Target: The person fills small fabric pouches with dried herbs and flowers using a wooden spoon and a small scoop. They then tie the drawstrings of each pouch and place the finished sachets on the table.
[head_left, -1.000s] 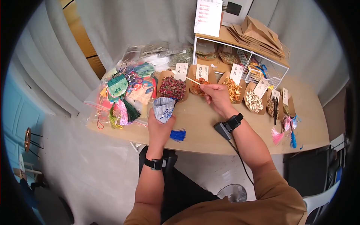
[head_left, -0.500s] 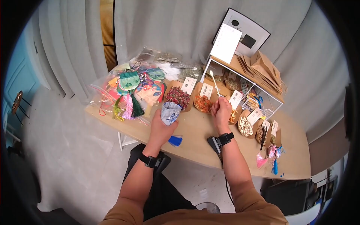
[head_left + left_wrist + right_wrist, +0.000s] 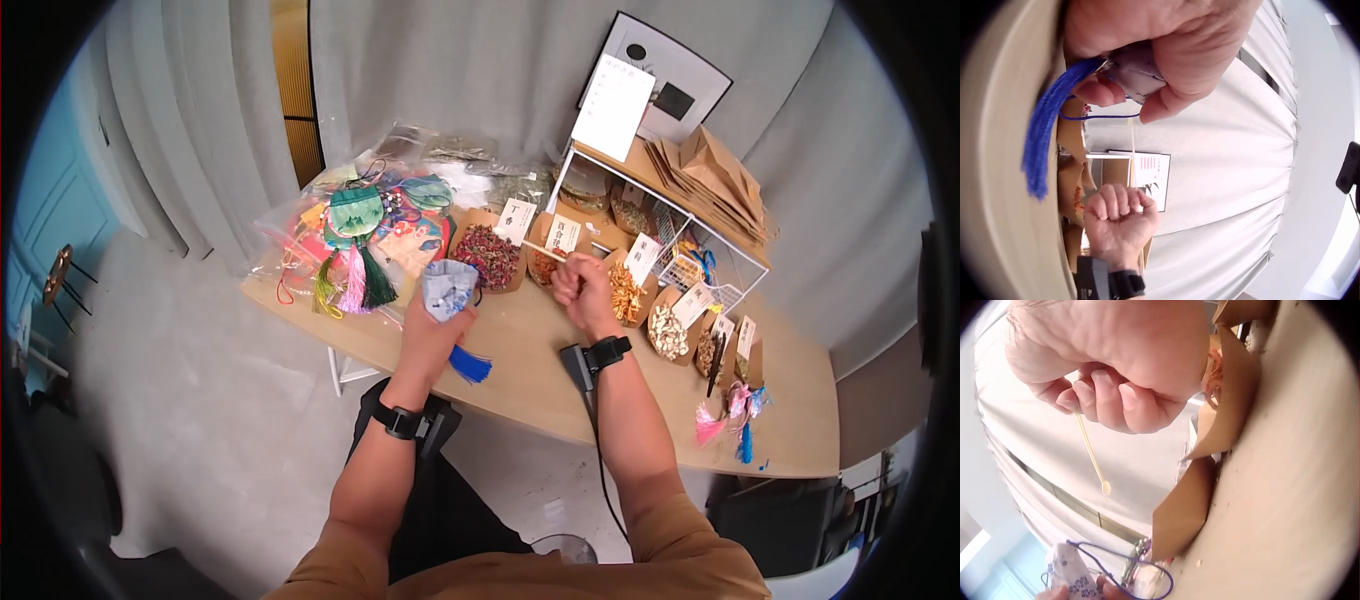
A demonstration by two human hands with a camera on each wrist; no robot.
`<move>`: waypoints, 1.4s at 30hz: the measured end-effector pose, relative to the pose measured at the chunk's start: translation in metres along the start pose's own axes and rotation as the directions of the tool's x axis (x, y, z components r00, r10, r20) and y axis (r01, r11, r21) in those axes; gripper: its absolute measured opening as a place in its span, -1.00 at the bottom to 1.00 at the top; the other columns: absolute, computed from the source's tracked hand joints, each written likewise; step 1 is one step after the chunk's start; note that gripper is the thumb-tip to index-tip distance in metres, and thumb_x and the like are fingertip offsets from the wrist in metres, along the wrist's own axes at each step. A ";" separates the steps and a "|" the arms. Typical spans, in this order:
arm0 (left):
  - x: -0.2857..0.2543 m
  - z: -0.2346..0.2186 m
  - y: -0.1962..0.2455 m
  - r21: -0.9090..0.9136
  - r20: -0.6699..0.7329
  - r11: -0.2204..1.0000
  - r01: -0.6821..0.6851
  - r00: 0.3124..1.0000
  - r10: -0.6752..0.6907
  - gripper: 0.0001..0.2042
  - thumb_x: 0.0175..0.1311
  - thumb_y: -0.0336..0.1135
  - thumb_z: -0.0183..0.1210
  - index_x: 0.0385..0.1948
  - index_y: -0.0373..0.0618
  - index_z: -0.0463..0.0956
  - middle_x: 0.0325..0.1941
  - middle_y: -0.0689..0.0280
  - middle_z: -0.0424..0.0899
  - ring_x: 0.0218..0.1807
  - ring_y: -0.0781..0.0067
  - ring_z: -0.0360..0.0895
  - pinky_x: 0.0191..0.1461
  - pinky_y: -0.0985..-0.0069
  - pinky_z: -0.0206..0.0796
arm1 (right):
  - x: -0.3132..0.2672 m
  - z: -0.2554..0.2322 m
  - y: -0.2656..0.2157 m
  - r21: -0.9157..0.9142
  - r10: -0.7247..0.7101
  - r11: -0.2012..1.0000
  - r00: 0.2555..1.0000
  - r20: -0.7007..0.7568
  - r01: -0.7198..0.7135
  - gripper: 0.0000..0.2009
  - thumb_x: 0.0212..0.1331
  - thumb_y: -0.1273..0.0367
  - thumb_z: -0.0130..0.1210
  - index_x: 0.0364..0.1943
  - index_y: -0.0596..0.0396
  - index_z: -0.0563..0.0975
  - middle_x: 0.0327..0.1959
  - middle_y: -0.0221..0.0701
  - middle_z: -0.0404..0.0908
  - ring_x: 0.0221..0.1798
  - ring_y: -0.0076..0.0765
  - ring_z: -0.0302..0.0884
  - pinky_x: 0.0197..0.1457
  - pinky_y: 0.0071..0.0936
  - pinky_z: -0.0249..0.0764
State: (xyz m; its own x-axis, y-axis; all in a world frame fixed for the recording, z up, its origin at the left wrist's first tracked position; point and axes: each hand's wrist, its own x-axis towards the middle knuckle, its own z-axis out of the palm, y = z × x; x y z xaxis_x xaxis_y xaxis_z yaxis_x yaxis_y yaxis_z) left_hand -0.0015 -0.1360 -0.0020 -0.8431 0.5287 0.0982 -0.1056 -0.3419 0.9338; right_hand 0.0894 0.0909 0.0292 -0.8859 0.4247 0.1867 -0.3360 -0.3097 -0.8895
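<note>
In the head view my left hand (image 3: 430, 345) grips a small white drawstring pouch (image 3: 449, 287) with blue flowers, its mouth facing up. A blue tassel (image 3: 470, 365) hangs below it, and a blue cord (image 3: 1122, 559) loops from the pouch in the right wrist view. My right hand (image 3: 588, 292) holds a thin pale long-handled spoon (image 3: 1092, 455) in curled fingers, its small bowl pointing toward the pouch side. That hand is above the front of the kraft trays, near the orange dried flowers (image 3: 544, 265). Dark red dried buds (image 3: 488, 255) fill the tray beyond the pouch.
More labelled trays run rightward, with yellow pieces (image 3: 625, 295) and white pieces (image 3: 667, 333). Black tongs (image 3: 716, 362) lie on one. Tasselled pouches (image 3: 357, 215) on plastic bags crowd the left. Behind stands a shelf (image 3: 665, 205) with paper bags (image 3: 708, 178).
The right hand has turned: the spoon, upright half a second ago, now tips left. The left hand keeps the pouch. The head view has swung left since a second ago.
</note>
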 end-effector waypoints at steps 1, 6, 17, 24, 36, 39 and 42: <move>0.002 0.001 0.010 -0.061 0.006 0.998 0.031 1.000 -0.031 -0.77 0.04 -0.53 0.23 -0.22 -0.21 0.49 -0.45 0.39 0.55 -0.54 0.61 0.43 -0.53 0.63 0.26 | -0.001 -0.004 -0.003 0.040 0.000 0.999 1.000 -0.023 0.001 -0.72 0.15 0.45 -0.11 -0.71 0.03 0.23 -0.76 -0.54 0.12 -0.73 -0.61 0.01 -0.69 -0.62 -0.08; 0.043 0.016 0.061 -0.064 -0.023 0.989 -0.131 0.991 0.129 -0.82 0.03 -0.55 0.19 -0.29 -0.22 0.49 -0.50 0.37 0.52 -0.58 0.60 0.40 -0.55 0.63 0.21 | -0.006 -0.017 -0.001 0.139 0.003 0.990 0.999 -0.048 0.004 -0.71 0.17 0.44 -0.09 -0.71 0.02 0.22 -0.76 -0.55 0.12 -0.73 -0.61 0.01 -0.69 -0.61 -0.08; 0.053 0.010 0.030 -0.068 -0.008 0.996 -0.057 0.998 0.057 -0.77 0.04 -0.55 0.28 -0.27 -0.18 0.45 -0.47 0.41 0.53 -0.58 0.62 0.40 -0.56 0.63 0.21 | -0.015 -0.011 0.007 -0.012 -0.053 0.998 0.998 0.034 0.053 -0.70 0.13 0.55 -0.11 -0.74 0.03 0.21 -0.78 -0.55 0.16 -0.74 -0.67 -0.01 -0.70 -0.63 -0.09; 0.040 0.002 0.029 0.124 0.047 0.992 -0.036 0.998 0.031 -0.70 0.04 -0.52 0.32 -0.16 -0.18 0.49 -0.39 0.44 0.57 -0.49 0.69 0.42 -0.48 0.67 0.28 | -0.015 -0.005 0.005 -0.286 -0.048 0.958 0.998 -0.044 0.033 -0.69 0.11 0.56 -0.09 -0.77 0.04 0.24 -0.83 -0.53 0.23 -0.77 -0.69 0.02 -0.73 -0.62 -0.09; 0.034 -0.003 0.029 0.171 0.054 0.984 -0.041 0.998 0.032 -0.75 0.05 -0.53 0.31 -0.24 -0.17 0.48 -0.45 0.44 0.55 -0.53 0.67 0.43 -0.51 0.67 0.28 | -0.012 -0.001 0.005 -0.322 0.093 0.938 0.989 -0.116 -0.126 -0.65 0.22 0.45 -0.01 -0.75 0.01 0.28 -0.82 -0.56 0.27 -0.80 -0.70 0.06 -0.76 -0.61 -0.07; 0.033 -0.003 0.027 0.173 0.046 0.984 -0.039 0.998 0.032 -0.75 0.04 -0.52 0.31 -0.24 -0.17 0.48 -0.44 0.44 0.55 -0.53 0.67 0.43 -0.51 0.67 0.28 | -0.012 0.001 0.005 -0.321 0.145 0.931 0.982 -0.119 -0.177 -0.65 0.24 0.43 0.01 -0.73 0.03 0.31 -0.83 -0.57 0.26 -0.82 -0.69 0.06 -0.77 -0.60 -0.08; 0.031 -0.003 0.028 0.179 0.035 0.984 -0.025 0.999 0.019 -0.75 0.04 -0.52 0.31 -0.25 -0.17 0.48 -0.44 0.43 0.55 -0.53 0.66 0.43 -0.51 0.67 0.28 | -0.011 0.002 0.006 -0.304 0.164 0.931 0.976 -0.142 -0.201 -0.69 0.24 0.42 0.00 -0.70 0.06 0.37 -0.83 -0.57 0.26 -0.84 -0.67 0.06 -0.78 -0.59 -0.09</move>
State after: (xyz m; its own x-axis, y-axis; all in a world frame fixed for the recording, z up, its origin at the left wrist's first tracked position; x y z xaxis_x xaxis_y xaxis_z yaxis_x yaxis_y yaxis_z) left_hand -0.0325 -0.1312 0.0261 -0.8259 0.5493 0.1276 0.0110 -0.2105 0.9775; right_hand 0.0966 0.0822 0.0227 -0.8743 0.4848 -0.0235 -0.0372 -0.1152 -0.9927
